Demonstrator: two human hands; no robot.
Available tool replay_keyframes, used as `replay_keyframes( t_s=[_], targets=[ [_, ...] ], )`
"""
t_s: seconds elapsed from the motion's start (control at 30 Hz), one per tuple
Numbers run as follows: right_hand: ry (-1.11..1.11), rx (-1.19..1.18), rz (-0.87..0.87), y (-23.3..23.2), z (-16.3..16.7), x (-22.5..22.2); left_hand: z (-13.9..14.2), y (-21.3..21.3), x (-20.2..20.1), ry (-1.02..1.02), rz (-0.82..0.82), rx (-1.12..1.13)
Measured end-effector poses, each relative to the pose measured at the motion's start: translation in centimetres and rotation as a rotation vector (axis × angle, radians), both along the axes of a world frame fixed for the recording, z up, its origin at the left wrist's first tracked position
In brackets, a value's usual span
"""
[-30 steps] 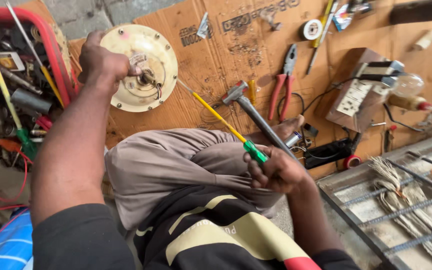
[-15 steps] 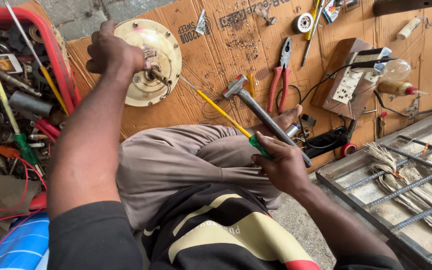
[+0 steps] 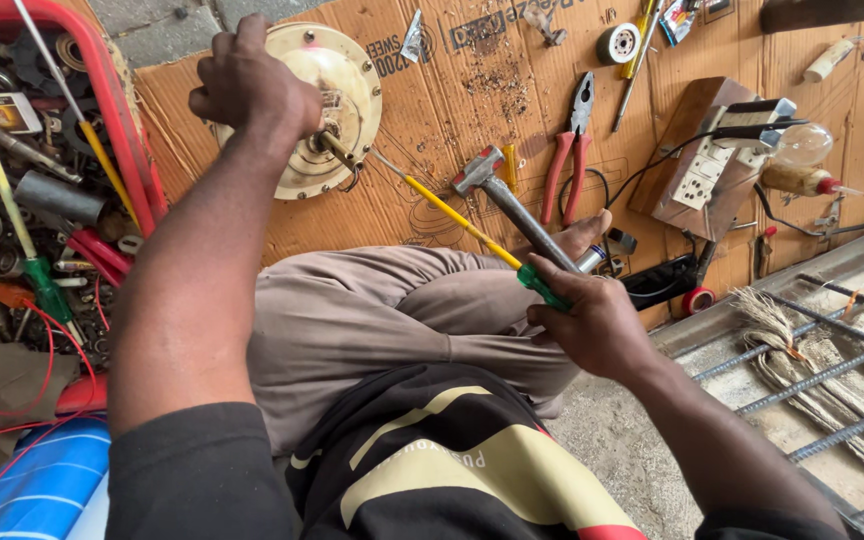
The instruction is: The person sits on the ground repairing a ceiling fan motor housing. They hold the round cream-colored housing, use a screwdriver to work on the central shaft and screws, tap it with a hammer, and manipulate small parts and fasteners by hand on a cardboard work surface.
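Observation:
My left hand [image 3: 252,85] grips the rim of a round cream-coloured motor housing [image 3: 342,95] with a short shaft at its centre, held tilted on the cardboard sheet [image 3: 472,90]. My right hand [image 3: 592,320] holds a long screwdriver [image 3: 452,215] with a yellow shaft and green handle. Its tip points up-left and ends close to the housing's centre. I sit cross-legged, my knee under the screwdriver.
A hammer [image 3: 512,205], red-handled pliers [image 3: 567,160], a tape roll [image 3: 617,42], a wooden socket board [image 3: 707,170] with a bulb [image 3: 802,145] lie on the cardboard. A red crate [image 3: 102,110] of tools and wires stands left. A metal grate [image 3: 832,350] lies right.
The view has shifted slightly; my left hand keeps its hold on the housing. My right hand has moved the screwdriver so its tip sits nearer the housing's centre.

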State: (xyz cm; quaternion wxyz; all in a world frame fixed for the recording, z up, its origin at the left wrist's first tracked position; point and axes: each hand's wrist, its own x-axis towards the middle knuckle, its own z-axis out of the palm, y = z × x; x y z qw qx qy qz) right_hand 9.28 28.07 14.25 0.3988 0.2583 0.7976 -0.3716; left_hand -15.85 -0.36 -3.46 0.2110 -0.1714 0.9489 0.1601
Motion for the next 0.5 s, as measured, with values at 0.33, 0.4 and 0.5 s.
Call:
replay_keyframes(
  t_s=[0.33, 0.4, 0.5],
  targets=[
    [-0.135, -0.073, 0.273, 0.6, -1.0, -1.3, -1.4, 1.2, 0.4, 0.232, -0.114, 0.009],
    [-0.359, 0.016, 0.277, -0.8, -0.5, -1.7, -1.1, 1.1, 0.7, 0.223, -0.136, 0.014],
    [-0.552, -0.027, 0.222, -2.8, 0.5, -2.1, -0.4, 0.9, 0.6, 0.176, -0.108, 0.062]
  ],
)
